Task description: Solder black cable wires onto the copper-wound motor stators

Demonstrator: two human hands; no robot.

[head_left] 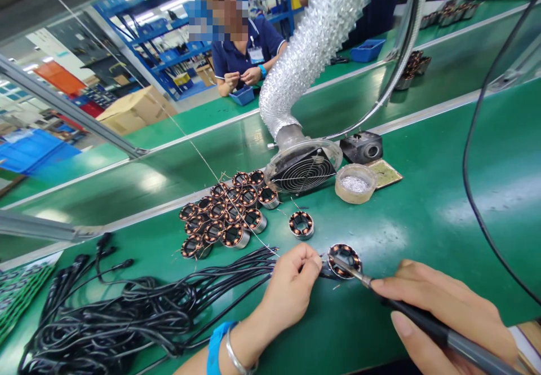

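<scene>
My right hand (439,313) is closed around the dark handle of a soldering iron (426,321), whose tip reaches onto the upper face of a stator (345,261) with copper windings. Just left of that stator, my left hand (296,279) is closed in a pinch. A thin solder wire (203,158) slants down from the upper left into it. Dark leads (326,272) show between these fingertips and the stator; whether the fingers grip them too, I cannot tell. Another stator (301,225) stands behind, apart from both hands.
Several stators (234,235) are grouped at the centre left. A bundle of black cables (139,313) lies at front left. Behind are a fume extractor (304,169), a round dish (355,183) and an iron stand (362,148). Across the bench a person handles something over a blue tray (242,96).
</scene>
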